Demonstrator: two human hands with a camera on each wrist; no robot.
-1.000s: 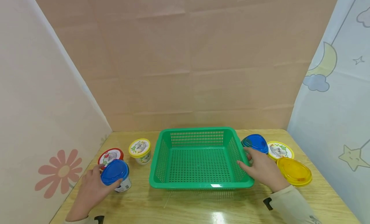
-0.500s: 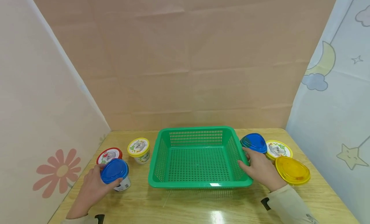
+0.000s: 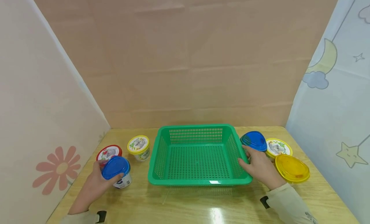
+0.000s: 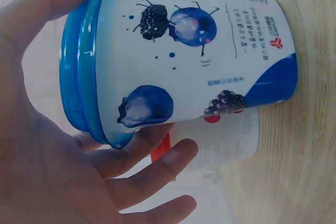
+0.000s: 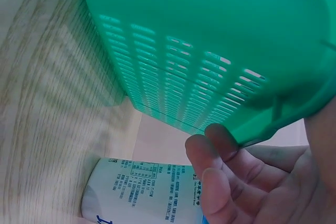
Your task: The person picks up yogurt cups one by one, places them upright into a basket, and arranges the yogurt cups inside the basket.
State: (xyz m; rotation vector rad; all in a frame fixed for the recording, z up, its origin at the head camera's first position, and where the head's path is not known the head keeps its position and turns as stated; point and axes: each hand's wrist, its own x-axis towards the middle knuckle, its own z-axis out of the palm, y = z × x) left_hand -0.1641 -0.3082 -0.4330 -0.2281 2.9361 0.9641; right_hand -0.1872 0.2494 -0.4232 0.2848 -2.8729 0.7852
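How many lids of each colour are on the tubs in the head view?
Blue lids: 2
White lid with a red rim: 1
White lids with yellow rims: 2
All-yellow lid: 1
Total: 6

Green basket (image 3: 199,182) at mid-table, slatted sides, long side toward the viewer. Right hand (image 3: 258,166) at the basket's right rim, thumb over the edge, gripping it. Left of the basket, near-side: left hand (image 3: 96,183) pinches a blue-lidded tub (image 3: 116,167) by its lid, thumb on the basket-facing side. Farther left of the basket, a red-lidded tub (image 3: 109,151), partly hidden. Just left of the basket's far half: upright yellow-rimmed tub (image 3: 138,144), printed lid. Right of the basket: second blue lid (image 3: 254,140) closest, then a yellow-rimmed printed lid (image 3: 278,147), then an amber lid (image 3: 292,167) nearer the viewer. Brown backdrop (image 3: 188,63) behind the basket.
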